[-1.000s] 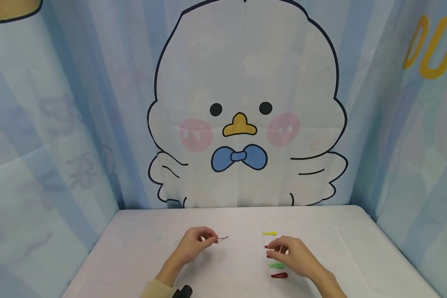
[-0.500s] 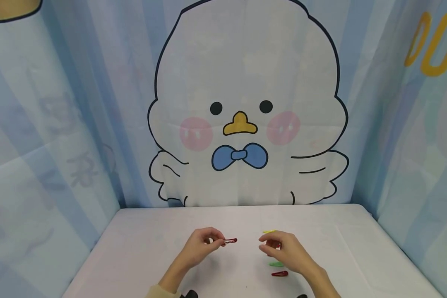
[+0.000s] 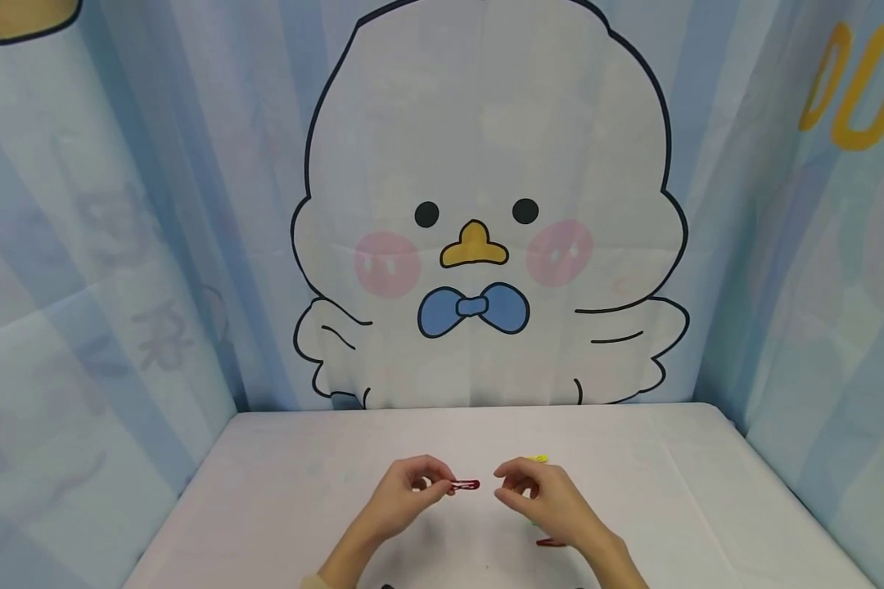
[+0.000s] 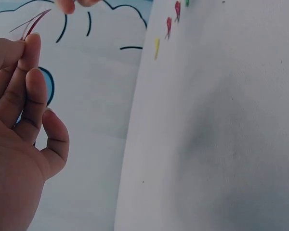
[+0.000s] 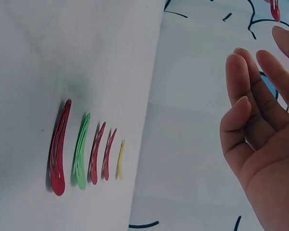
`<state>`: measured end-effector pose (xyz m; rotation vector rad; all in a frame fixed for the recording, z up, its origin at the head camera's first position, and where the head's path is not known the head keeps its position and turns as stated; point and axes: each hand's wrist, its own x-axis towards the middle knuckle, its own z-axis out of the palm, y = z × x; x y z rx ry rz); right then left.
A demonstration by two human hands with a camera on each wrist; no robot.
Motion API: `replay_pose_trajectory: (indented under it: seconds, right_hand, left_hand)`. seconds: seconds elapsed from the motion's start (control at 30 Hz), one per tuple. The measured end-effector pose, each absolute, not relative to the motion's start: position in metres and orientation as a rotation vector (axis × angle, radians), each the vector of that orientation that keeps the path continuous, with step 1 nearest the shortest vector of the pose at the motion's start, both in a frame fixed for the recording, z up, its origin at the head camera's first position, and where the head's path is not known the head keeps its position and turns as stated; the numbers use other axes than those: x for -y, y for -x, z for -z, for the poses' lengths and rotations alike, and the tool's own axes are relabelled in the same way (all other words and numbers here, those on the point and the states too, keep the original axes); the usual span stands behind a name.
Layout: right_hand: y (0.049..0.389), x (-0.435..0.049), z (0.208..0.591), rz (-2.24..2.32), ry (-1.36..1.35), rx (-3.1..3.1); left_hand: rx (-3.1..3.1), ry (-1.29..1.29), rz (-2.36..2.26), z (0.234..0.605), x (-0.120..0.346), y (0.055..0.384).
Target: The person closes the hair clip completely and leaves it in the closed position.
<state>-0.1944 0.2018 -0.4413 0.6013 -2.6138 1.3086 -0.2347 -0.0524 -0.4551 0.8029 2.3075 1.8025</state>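
Note:
My left hand (image 3: 405, 497) pinches a dark red snap hair clip (image 3: 466, 484) by one end, between thumb and fingertips, above the table. In the left wrist view the clip's two thin metal parts (image 4: 37, 20) spread apart from each other. Just right of the clip's free end is my right hand (image 3: 552, 503), thumb and forefinger parted with nothing between them. Its relaxed fingers (image 5: 238, 72) show in the right wrist view, with the red tip of the clip (image 5: 275, 10) a little beyond them.
Several more snap clips lie in a row on the white table (image 3: 302, 507): a large dark red one (image 5: 60, 149), a green one (image 5: 81, 151), two smaller red ones (image 5: 98, 153) and a yellow one (image 5: 120, 161). Behind the table hangs a printed curtain (image 3: 479, 368).
My left hand has moved right with the red clip, turning its red face into view. My right hand has moved left off the row, toward the clip.

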Motion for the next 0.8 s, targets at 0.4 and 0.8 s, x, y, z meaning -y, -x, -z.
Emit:
replay_pose_trajectory:
  seconds: [0.4, 0.8]
  right_hand:
    - [0.188, -0.180, 0.440, -1.490, -0.638, 2.519]
    - [0.187, -0.174, 0.450, -1.452, -0.623, 2.450]
  left_hand:
    - [-2.312, -0.839, -1.797, 0.461, 0.045, 0.225]
    - [-2.396, -0.818, -1.773, 0.465, 0.040, 0.220]
